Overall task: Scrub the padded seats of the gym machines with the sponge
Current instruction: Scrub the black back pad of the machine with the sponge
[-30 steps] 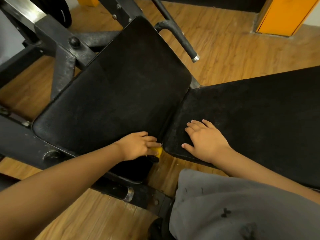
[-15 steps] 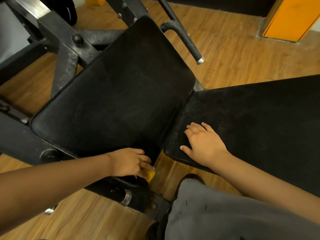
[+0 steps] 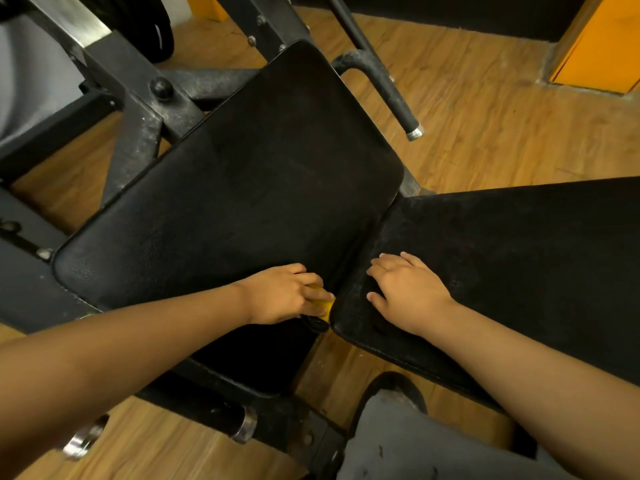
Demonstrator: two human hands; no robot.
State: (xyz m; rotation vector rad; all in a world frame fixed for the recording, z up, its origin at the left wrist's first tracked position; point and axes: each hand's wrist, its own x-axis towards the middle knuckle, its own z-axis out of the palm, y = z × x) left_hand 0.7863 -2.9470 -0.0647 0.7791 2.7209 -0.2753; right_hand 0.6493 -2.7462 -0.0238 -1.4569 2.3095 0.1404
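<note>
The left hand (image 3: 284, 294) has its fingers curled over a yellow sponge (image 3: 325, 303) and presses it against the near right corner of the left pad (image 3: 242, 188), in the narrow seam where that pad meets the right pad (image 3: 519, 254). Only a sliver of the sponge shows past the fingertips. The right hand (image 3: 408, 292) lies flat on the right pad, fingers straight and slightly spread, just inside its rounded near corner. The two hands are close together, one on each side of the seam, and do not touch.

The left pad is a broad rounded rectangle of black grained vinyl, dull and faintly scuffed. Most of its surface lies bare up and to the left of the sponge. The right pad is the same material, speckled with pale dust, and runs off the right edge of the view.

A worn black steel frame (image 3: 138, 98) borders the left pad's far left edge. A bent black handle (image 3: 391, 95) with a metal end cap stands just off its far right edge. Wood-grain floor (image 3: 485, 116) shows beyond both pads. A grey trouser knee (image 3: 415, 441) sits close under the right pad's near edge.
</note>
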